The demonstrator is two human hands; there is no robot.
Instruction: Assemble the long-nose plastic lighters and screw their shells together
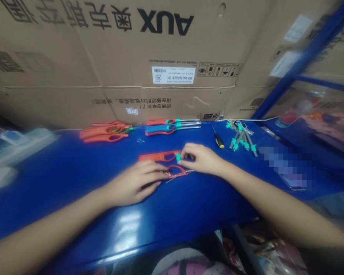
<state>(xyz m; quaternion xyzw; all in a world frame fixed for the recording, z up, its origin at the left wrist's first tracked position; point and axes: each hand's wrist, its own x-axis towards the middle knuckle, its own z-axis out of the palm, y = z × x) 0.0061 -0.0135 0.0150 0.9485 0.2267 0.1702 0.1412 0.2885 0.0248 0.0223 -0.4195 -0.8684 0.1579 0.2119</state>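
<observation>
Fingers of the left hand [139, 180] grasp the nearer red shell [184, 174] on the blue counter [74, 168]; those of the right hand [203, 159] bend in at the teal piece [178, 157] beside the farther red shell [153, 156], gripping or merely touching, I cannot tell. Steady left pressure and small right-hand movements should avoid nudging the thin rod [170, 180]

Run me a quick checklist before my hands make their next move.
1. Left hand at the nearer orange plastic handle half: ok.
2. Right hand at the turquoise plastic piece by the farther orange plastic handle half: ok.
3. Black-and-yellow screwdriver clear of both hands: ok.
4. Silver metal tubes with turquoise plastic fittings apart from the hands: ok.
5. Parts under the left fingers properly seated: cannot tell, covered.
</observation>
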